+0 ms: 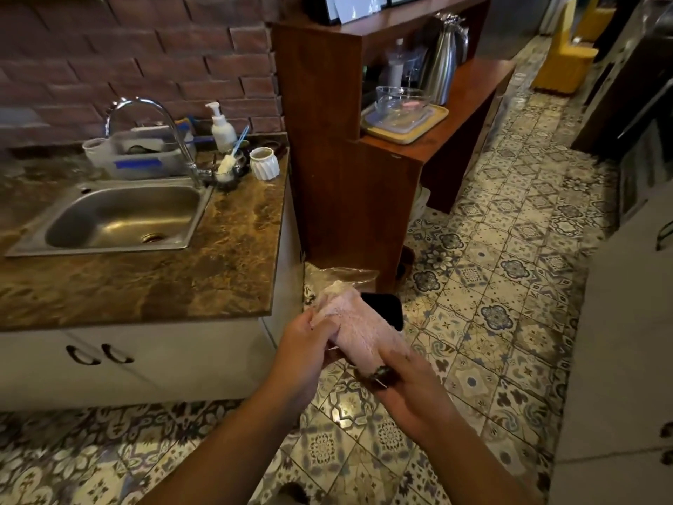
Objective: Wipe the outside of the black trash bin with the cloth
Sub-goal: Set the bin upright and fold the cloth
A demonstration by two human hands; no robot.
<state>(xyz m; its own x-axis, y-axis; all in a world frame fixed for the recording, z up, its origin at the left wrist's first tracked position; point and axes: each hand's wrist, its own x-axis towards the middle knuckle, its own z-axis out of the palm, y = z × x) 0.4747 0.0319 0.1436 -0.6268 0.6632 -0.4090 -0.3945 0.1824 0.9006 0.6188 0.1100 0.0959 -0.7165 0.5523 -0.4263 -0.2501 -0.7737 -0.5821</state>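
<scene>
Evidently readying it for wiping, both hands grasp the fluffy pale-pink cloth [358, 328]: left hand [309, 344] pinching its near edge, right hand [408, 380] under its lower end. Behind it, the glossy black trash bin [386, 308] stands on the patterned tile floor [491, 286], mostly hidden.

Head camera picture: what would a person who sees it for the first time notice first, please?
First, the two hands low in the middle: the left hand and the right hand both hold a pink cloth above the patterned floor tiles. Just behind the cloth a black trash bin shows, standing on the floor beside the counter's corner, with a clear plastic liner. At the left, a steel sink is set in the brown marble counter.
</scene>
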